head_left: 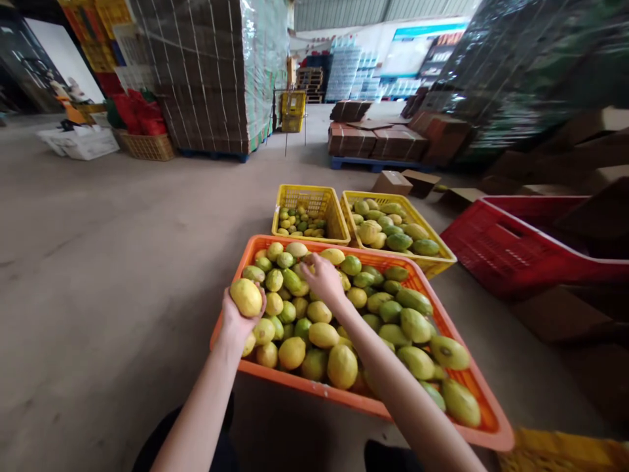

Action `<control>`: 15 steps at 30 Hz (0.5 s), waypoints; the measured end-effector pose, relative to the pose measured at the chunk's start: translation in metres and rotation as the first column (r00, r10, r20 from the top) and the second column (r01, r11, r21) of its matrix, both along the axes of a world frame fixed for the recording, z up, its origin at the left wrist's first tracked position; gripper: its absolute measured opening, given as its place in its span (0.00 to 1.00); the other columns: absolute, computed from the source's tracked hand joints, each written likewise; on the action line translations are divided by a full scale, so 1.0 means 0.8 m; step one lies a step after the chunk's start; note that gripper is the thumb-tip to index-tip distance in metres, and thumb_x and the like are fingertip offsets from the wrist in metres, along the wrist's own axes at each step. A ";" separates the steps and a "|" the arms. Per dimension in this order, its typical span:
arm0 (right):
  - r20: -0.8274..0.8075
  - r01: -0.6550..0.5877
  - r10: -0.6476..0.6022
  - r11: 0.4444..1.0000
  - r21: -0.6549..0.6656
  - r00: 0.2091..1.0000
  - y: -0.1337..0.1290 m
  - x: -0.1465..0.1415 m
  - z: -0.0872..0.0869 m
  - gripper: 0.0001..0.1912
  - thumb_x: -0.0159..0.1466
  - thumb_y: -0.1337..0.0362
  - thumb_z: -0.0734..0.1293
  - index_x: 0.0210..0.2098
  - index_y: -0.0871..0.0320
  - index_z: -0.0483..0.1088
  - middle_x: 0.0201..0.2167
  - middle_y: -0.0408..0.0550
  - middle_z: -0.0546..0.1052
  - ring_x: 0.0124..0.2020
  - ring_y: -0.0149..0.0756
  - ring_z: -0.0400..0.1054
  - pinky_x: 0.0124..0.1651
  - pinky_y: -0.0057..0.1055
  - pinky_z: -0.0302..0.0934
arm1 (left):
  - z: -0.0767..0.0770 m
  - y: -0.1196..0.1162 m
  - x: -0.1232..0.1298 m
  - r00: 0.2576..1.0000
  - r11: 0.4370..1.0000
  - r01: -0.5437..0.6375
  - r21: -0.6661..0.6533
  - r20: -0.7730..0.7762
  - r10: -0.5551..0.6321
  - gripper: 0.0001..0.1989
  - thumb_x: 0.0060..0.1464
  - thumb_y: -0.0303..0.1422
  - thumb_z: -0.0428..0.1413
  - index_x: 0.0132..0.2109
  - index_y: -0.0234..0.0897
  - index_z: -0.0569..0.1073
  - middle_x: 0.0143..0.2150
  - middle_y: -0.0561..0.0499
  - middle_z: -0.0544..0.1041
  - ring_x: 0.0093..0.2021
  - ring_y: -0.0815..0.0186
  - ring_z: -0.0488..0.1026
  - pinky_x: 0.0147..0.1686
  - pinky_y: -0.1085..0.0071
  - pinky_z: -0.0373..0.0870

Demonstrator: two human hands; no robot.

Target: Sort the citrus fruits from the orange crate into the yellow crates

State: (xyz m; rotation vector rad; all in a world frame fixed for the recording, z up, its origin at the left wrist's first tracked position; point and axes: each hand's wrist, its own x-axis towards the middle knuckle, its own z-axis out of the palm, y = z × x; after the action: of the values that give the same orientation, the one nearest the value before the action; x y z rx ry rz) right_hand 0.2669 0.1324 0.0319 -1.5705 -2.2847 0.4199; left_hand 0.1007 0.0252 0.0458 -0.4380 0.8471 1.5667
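My left hand (pixel 240 319) is closed round a yellow oval fruit (pixel 246 297) with a papaya-like look, held palm up over the left side of an orange crate (pixel 324 391). Green and yellow fruits (pixel 343 366) of the same sort fill this crate, the larger ones lying toward its right end. Over the far left part of the pile is my right hand (pixel 323 280), back upward. Its fingers are curled down among the fruits, and whatever they grip is hidden.
Behind the orange crate stand two yellow crates, one with small fruits (pixel 303 231) and one with larger fruits (pixel 399 242). A red crate (pixel 491 246) and cardboard boxes (pixel 565 314) are at the right. Wrapped carton stacks (pixel 206 78) rise farther back.
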 end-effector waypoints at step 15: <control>-0.082 0.161 -0.203 0.920 -0.358 0.976 0.025 -0.021 -0.094 0.19 0.55 0.64 0.75 0.45 0.62 0.73 0.48 0.61 0.78 0.53 0.55 0.72 0.55 0.42 0.64 | -0.002 -0.015 -0.033 0.994 0.996 0.089 -0.031 -0.064 -0.091 0.13 0.60 0.38 0.49 0.43 0.37 0.74 0.34 0.46 0.78 0.30 0.61 0.78 0.29 0.66 0.78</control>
State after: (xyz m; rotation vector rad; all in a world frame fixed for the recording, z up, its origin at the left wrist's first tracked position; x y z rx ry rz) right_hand 0.2504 0.1521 -0.0434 -1.8499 -2.0314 0.8844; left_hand 0.0740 0.0134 0.0442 -0.3651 0.9277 1.4939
